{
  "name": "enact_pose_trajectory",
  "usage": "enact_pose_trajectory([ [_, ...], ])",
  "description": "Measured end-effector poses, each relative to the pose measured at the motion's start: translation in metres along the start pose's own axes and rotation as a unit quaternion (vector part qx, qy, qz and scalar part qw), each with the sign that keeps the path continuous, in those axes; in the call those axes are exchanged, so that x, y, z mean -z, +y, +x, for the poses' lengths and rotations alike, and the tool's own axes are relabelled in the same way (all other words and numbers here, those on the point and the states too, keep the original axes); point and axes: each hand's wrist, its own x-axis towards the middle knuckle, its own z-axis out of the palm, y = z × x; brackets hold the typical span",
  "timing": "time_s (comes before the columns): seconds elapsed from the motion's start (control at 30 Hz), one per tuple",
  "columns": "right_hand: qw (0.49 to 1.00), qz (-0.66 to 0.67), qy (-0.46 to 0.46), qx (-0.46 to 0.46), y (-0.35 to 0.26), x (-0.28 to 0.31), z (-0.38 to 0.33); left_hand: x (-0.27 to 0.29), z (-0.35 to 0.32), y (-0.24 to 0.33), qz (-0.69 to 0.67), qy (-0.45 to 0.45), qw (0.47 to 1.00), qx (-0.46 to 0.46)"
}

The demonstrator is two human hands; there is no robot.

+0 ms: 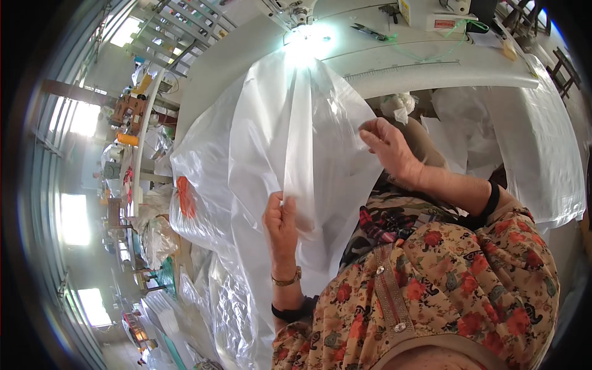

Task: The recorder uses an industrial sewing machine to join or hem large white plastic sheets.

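A large translucent white plastic sheet (pixel 259 148) hangs from the table's front edge and spreads over my lap. Its folded strip (pixel 300 135) runs up to the sewing machine head (pixel 295 13), where a bright lamp glare hides the needle area. Low on that strip, my left hand (pixel 281 225) pinches the fold between thumb and fingers. My right hand (pixel 390 148) is raised beside the sheet's right edge, fingers loosely bent and apart, with nothing visible in them.
Scissors (pixel 369 31) with a green cord lie on the pale machine table (pixel 228 68), behind a printed ruler scale (pixel 401 69). More plastic sheeting (pixel 536 148) drapes at the right. Other sewing machines (pixel 128 114) line the left, above heaped plastic. An orange-red patch (pixel 185 196) shows on the sheeting.
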Motion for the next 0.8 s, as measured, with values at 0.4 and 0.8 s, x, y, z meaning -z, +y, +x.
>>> enact_pose_trajectory([
  [0.4, 0.955, 0.195, -0.224, -0.004, -0.027, -0.015, -0.018, 0.003, 0.003, 0.021, 0.040, 0.020, 0.997, -0.063],
  [0.8, 0.843, -0.283, -0.307, 0.338, -0.049, -0.026, -0.064, -0.030, -0.006, 0.002, -0.036, -0.094, 0.995, 0.001],
])
